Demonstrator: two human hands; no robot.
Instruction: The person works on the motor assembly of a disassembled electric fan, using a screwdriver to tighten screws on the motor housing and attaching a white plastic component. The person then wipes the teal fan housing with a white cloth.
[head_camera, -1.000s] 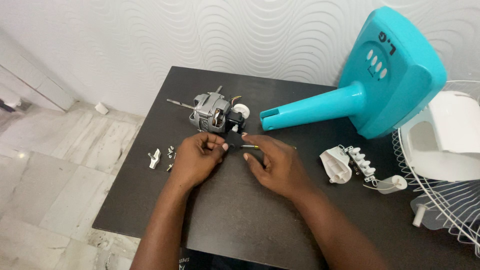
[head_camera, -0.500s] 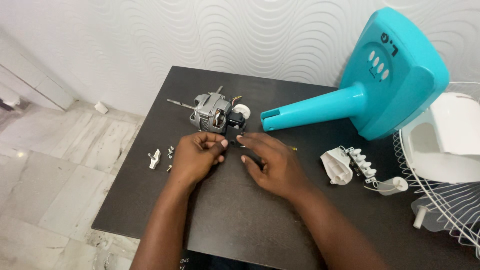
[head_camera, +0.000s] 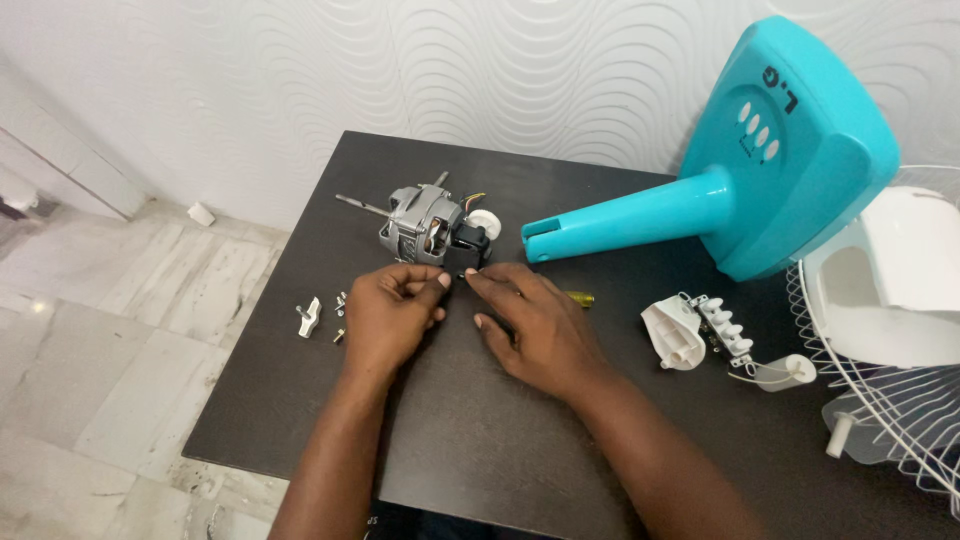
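Your left hand (head_camera: 393, 312) and right hand (head_camera: 535, 325) meet fingertip to fingertip on the dark table (head_camera: 480, 440), directly below the fan motor (head_camera: 428, 230). Between the two sets of fingertips sits a small dark part (head_camera: 460, 274), too small to identify; which hand actually pinches it cannot be told. Left fingers are curled in, thumb forward; right fingers extend flat toward the part.

The motor lies just beyond your fingertips, slightly closer to the left hand. Its long axis, marked by the thin shaft (head_camera: 358, 205), runs away to your left and slightly back. It looks like bare grey metal housing with a black block and a white round piece on its right end.

A yellow-tipped tool (head_camera: 581, 298) pokes out beside the right hand. Loose screws and a small white fitting (head_camera: 320, 313) lie left of the left hand. The turquoise fan stand (head_camera: 760, 170) lies on its side, right of the motor.
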